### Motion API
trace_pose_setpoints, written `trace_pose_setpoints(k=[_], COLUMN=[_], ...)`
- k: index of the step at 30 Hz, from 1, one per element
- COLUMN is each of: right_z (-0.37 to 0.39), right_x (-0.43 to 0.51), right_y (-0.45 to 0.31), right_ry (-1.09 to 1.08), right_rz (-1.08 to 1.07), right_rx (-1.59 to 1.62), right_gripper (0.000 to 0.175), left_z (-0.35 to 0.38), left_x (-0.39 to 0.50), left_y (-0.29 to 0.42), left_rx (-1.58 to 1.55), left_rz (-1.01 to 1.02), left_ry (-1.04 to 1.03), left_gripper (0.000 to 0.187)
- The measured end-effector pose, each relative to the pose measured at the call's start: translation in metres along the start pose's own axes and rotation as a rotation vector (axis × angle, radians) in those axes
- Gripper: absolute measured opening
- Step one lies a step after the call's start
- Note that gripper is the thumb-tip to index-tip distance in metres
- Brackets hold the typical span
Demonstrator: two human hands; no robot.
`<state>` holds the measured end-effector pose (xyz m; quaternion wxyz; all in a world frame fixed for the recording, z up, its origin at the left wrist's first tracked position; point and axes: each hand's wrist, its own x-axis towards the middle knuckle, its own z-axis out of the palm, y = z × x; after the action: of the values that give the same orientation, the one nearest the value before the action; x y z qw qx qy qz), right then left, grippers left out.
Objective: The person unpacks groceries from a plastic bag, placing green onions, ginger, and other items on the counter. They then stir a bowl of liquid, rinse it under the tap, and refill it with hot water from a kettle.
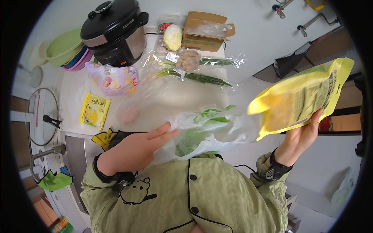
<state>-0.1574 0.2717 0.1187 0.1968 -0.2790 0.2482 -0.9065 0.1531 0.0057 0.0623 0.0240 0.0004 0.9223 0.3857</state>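
My right hand (pixel 303 137) holds up a yellow food pouch (pixel 300 99) by its lower edge, its printed back turned towards me. My left hand (pixel 137 151) has its fingers stretched along the side of a thin white plastic bag (pixel 204 137) with green print. That bag hangs against the counter edge in front of my jacket, seemingly held by the left hand; the thumb is hidden and the bag is blurred. A smaller yellow food packet (pixel 94 111) lies on the counter, beyond the left hand. Near it rests a purple bag (pixel 112 78) picturing buns.
Behind stand a pressure cooker (pixel 113 35), a Chinese cabbage (pixel 172 38) and a cardboard box (pixel 204 43). Wrapped ginger (pixel 188 60) and green onions (pixel 201 78) lie on the counter (pixel 201 96). Leftward are stacked baskets (pixel 64 48), a glass lid (pixel 42 116) and a faucet (pixel 46 154).
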Motion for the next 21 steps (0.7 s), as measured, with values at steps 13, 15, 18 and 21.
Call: trace_pose_setpoints(k=[13, 15, 18, 21], right_z=[-0.061, -0.050, -0.016, 0.031], right_x=[0.046, 0.036, 0.029, 0.025], right_y=[0.160, 0.194, 0.239, 0.288], right_ry=[0.400, 0.365, 0.201, 0.031], right_rz=[0.545, 0.618, 0.732, 0.902], right_rx=[-0.417, -0.430, -0.351, -0.291], right_gripper=[0.030, 0.029, 0.028, 0.026], left_z=[-0.031, -0.030, -0.020, 0.006], left_x=[-0.107, -0.135, -0.176, -0.212], left_y=[0.009, 0.012, 0.024, 0.050], left_rx=[-0.399, -0.424, -0.497, -0.446], left_rz=[0.150, 0.273, 0.469, 0.521], left_ry=[-0.140, -0.103, 0.046, 0.181], left_gripper=[0.045, 0.036, 0.035, 0.026])
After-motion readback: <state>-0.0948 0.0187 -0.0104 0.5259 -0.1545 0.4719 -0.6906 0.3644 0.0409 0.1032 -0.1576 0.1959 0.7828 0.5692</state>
